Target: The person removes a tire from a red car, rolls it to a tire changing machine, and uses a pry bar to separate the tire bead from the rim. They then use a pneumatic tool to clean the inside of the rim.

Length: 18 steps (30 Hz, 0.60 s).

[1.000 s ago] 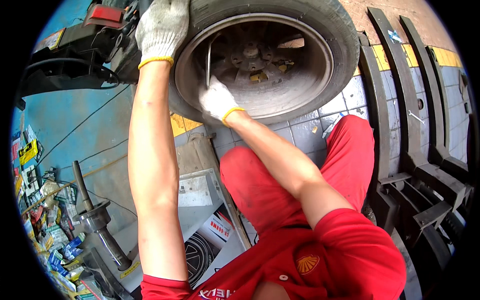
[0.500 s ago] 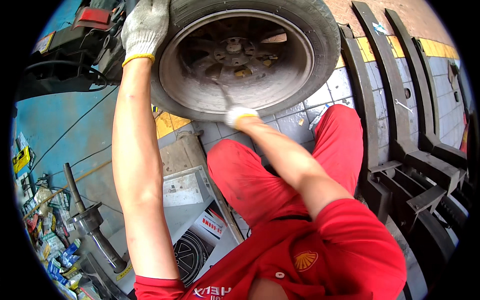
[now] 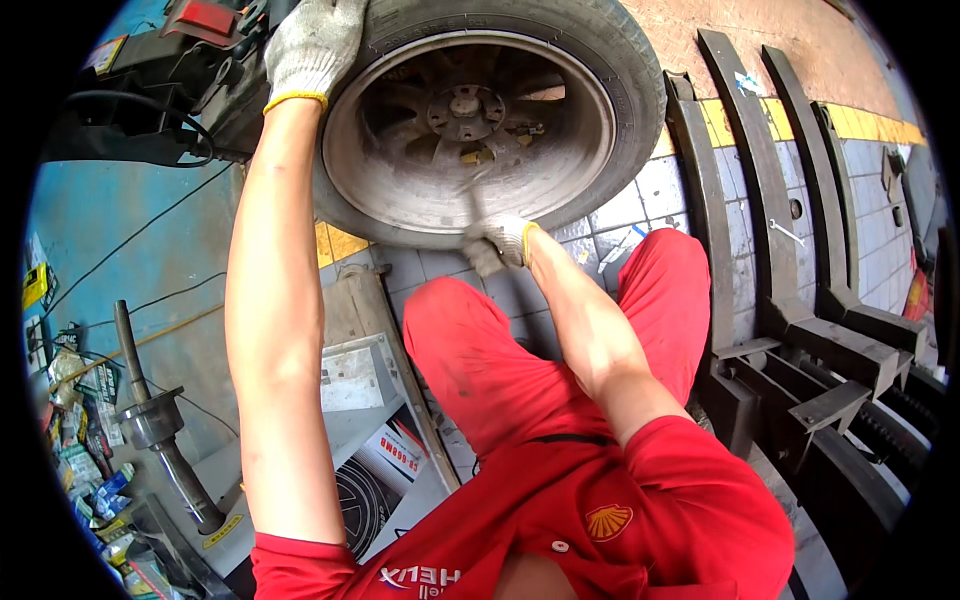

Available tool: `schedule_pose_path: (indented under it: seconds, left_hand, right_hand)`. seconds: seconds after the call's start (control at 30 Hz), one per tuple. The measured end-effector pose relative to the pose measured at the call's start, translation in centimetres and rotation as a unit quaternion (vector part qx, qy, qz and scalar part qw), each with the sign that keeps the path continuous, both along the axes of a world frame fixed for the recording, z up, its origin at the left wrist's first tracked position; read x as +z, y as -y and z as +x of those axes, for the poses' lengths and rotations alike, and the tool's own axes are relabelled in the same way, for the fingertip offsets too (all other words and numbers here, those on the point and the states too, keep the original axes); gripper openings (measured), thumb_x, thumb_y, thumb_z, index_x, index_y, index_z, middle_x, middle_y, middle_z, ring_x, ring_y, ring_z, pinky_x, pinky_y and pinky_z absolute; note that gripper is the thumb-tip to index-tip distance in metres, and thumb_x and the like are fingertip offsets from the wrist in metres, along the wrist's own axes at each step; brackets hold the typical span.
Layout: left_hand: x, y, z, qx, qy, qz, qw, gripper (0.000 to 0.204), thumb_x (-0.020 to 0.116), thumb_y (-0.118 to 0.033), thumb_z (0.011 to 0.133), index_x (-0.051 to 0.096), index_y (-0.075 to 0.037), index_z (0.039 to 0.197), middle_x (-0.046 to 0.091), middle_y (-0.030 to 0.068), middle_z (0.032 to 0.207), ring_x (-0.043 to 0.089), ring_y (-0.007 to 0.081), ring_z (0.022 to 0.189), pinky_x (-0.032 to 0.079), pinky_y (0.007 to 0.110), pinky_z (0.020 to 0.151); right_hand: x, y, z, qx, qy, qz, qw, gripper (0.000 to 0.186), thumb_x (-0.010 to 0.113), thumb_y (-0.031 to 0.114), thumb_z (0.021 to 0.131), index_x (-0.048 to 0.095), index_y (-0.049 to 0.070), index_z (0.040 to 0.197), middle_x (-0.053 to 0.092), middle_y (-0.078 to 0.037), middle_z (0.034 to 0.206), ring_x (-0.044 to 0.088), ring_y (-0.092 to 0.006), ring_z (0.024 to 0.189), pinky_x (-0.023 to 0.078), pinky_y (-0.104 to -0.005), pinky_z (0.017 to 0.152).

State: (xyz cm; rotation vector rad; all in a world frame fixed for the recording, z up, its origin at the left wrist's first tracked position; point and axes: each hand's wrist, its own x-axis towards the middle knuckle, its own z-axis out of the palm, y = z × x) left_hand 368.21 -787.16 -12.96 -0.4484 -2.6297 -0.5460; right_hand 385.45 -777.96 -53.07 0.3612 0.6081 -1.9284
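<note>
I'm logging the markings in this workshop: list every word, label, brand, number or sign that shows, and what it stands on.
Wording and brands are not copied here.
Shirt: white lettering, and a yellow emblem.
Printed panel: red characters on white.
Tyre: sidewall characters, too small to read.
Yellow label by the metal shaft: too small.
White sheet: too small.
Packets: blurred or too small.
Yellow-edged label, upper left: blurred.

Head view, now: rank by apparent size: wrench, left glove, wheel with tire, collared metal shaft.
1. Wheel with tire
2. Left glove and collared metal shaft: too alike to rank
3. Wrench
</note>
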Motion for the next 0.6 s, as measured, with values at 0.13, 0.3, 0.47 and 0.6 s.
schedule_pose_path:
  seconds: [0.13,0.3,0.47,0.6]
  left_hand:
    - [-0.5,2.5,0.9,0.029,0.015,-0.009,0.999,0.068,0.043,-0.061,0.108,0.069,-0.007,0.140,0.069,0.0231,0.136,0.063,0.0396,0.132,0.047,0.043,0.112]
    - [-0.3,2.1,1.6,0.017,0.009,-0.011,1.000,0.063,0.044,-0.059,0.108,0.070,-0.011,0.138,0.071,0.0201,0.135,0.064,0.0383,0.130,0.048,0.042,0.111]
    - [-0.2,1.7,0.9,0.015,0.029,-0.004,0.999,0.060,0.044,-0.059,0.107,0.071,-0.015,0.138,0.072,0.0189,0.133,0.066,0.0378,0.128,0.050,0.043,0.109]
    - [-0.3,1.0,0.5,0.003,0.029,0.001,1.000,0.059,0.044,-0.060,0.107,0.072,-0.016,0.136,0.073,0.0177,0.131,0.068,0.0374,0.125,0.051,0.043,0.106]
  right_hand:
    - [9.9,2.4,3.5,0.076,-0.068,-0.024,0.994,0.020,0.063,0.024,0.106,0.060,0.009,0.094,0.058,0.000,0.073,0.057,-0.0144,0.062,0.043,-0.0315,0.053]
    - [7.1,-1.1,5.1,-0.018,-0.050,0.090,0.995,0.020,0.063,0.021,0.107,0.064,0.001,0.102,0.062,-0.003,0.071,0.060,-0.0148,0.058,0.054,-0.0327,0.057]
    - [4.7,-0.9,5.8,-0.197,-0.060,0.327,0.922,0.031,0.060,0.027,0.104,0.067,0.000,0.090,0.068,-0.010,0.069,0.066,-0.0236,0.054,0.057,-0.0412,0.052]
    - [3.3,1.7,7.2,-0.038,-0.125,0.349,0.928,0.034,0.063,0.031,0.100,0.076,0.001,0.092,0.071,-0.008,0.073,0.067,-0.0215,0.060,0.053,-0.0359,0.059]
